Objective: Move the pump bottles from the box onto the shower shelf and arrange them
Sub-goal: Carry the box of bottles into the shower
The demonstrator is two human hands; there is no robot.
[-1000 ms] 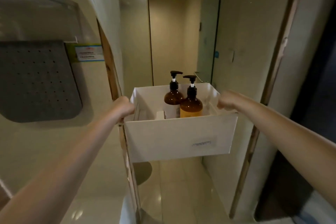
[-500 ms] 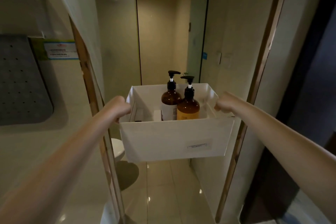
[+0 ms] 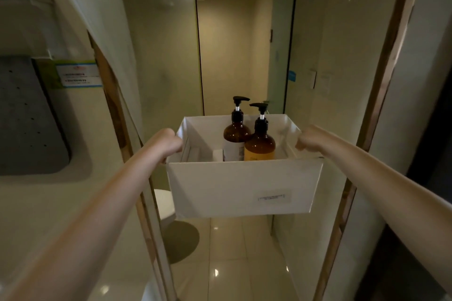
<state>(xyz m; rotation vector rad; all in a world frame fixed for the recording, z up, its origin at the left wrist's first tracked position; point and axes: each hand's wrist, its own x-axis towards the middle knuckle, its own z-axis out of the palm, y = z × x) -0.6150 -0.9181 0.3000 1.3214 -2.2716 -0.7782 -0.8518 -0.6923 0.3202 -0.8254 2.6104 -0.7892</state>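
Note:
I hold a white open box [image 3: 220,190] in the air in front of me at chest height. My left hand [image 3: 168,142] grips its left rim and my right hand [image 3: 309,139] grips its right rim. Two amber pump bottles with black pumps stand upright inside, side by side: one with a white label [image 3: 235,139] at the back and one with a yellow label [image 3: 259,145] just in front of it on the right. A small white item lies low in the box beside them. No shower shelf is visible.
I stand in a doorway with wooden frame posts on the left [image 3: 115,115] and right [image 3: 389,61]. Ahead are a glossy tiled floor [image 3: 234,252], a glass partition [image 3: 281,51] and a white toilet [image 3: 163,205] low left. A grey perforated mat [image 3: 27,117] hangs on the left wall.
The box stays gripped in both hands. The view has swung about, first right and then a little back left, and the toilet has come into sight below the box.

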